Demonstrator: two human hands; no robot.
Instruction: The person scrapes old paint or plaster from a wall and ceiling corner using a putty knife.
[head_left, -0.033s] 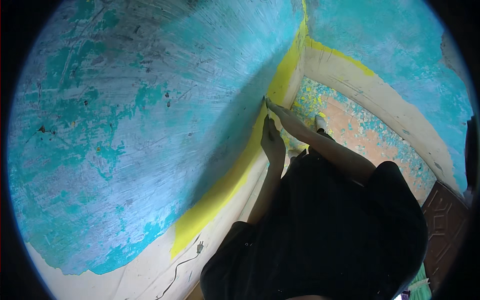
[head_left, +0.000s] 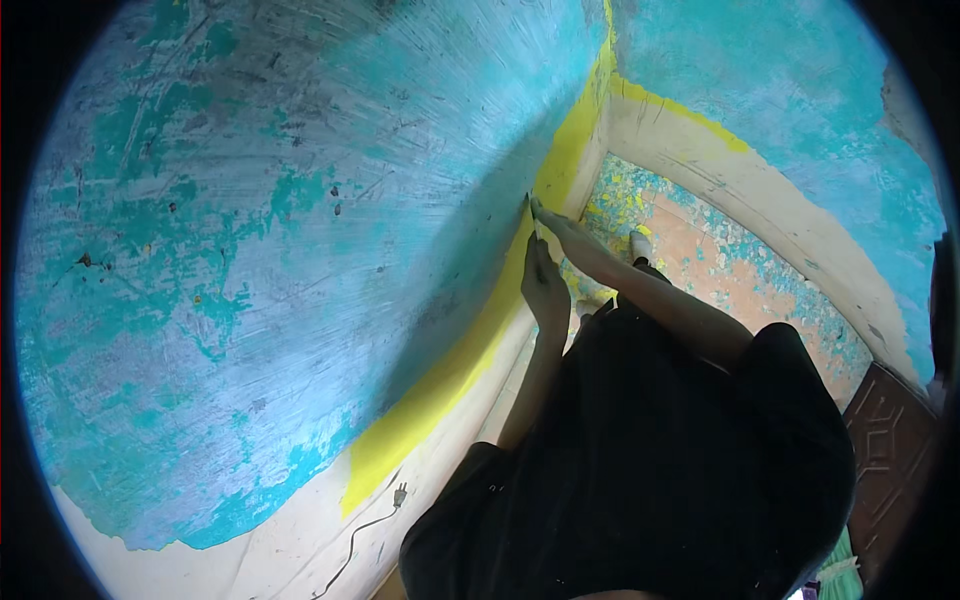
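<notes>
We are holding our right fingers (head_left: 552, 220) just beyond our left fingers (head_left: 532, 262), at the long yellow band (head_left: 566, 160); we cannot tell their grip. Scratched, patchy blue wall (head_left: 300, 220) is spreading left of them.

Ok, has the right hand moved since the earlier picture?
No, not visibly: the right hand sits in the same place relative to the wall's yellow band, with no shift along it.

Counting one left hand (head_left: 546, 289) plus one right hand (head_left: 580, 245); also two feet (head_left: 640, 243), two blue walls (head_left: 240, 330), just one plug (head_left: 399, 498) with two prongs (head_left: 404, 487) on one cord (head_left: 351, 550); then one brown panel (head_left: 885, 440) and one green bundle (head_left: 840, 575) tbh.
</notes>
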